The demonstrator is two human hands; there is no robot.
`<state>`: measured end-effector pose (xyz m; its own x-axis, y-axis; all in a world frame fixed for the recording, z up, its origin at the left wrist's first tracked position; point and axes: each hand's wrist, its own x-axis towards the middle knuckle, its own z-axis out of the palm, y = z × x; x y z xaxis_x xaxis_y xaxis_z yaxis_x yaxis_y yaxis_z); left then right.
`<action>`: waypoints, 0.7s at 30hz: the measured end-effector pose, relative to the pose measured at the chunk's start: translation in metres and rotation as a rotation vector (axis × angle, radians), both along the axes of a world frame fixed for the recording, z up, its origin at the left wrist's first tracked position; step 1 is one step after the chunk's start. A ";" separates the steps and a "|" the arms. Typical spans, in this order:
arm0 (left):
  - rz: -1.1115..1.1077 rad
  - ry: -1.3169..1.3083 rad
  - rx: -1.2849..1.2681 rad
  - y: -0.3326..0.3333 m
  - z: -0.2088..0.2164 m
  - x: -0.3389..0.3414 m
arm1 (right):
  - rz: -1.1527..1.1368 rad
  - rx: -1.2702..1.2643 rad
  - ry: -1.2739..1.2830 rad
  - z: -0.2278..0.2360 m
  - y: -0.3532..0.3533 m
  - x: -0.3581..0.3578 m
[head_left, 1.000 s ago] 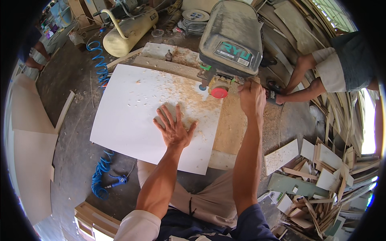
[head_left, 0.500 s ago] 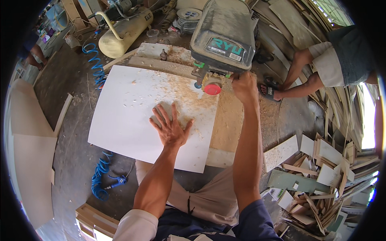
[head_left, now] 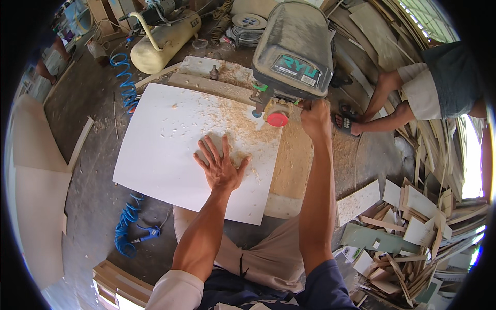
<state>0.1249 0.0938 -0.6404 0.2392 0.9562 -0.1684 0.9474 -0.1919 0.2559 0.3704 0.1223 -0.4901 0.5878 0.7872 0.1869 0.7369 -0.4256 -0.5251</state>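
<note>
Because only the left hand visibly steadies the white panel partly under the drill press, that panel could twist or slide if cutting snags it. Left fingers splay wide, flat beside the sawdust; the right hand curls its fingers closed on the drill press's side, exact part hidden.

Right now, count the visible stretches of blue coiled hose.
2: the far coil, left of the white panel, and the near coil, on the floor by the panel's near left corner. The panel may hide more between them.
</note>
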 end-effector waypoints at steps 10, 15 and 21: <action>-0.003 -0.009 0.019 -0.001 -0.001 0.000 | 0.005 0.032 -0.010 -0.004 -0.002 0.000; -0.001 -0.021 0.034 -0.001 -0.002 -0.001 | -0.010 0.032 -0.027 -0.003 -0.002 -0.002; -0.007 -0.024 0.010 0.000 0.000 -0.001 | -0.019 0.059 0.003 -0.010 -0.001 0.000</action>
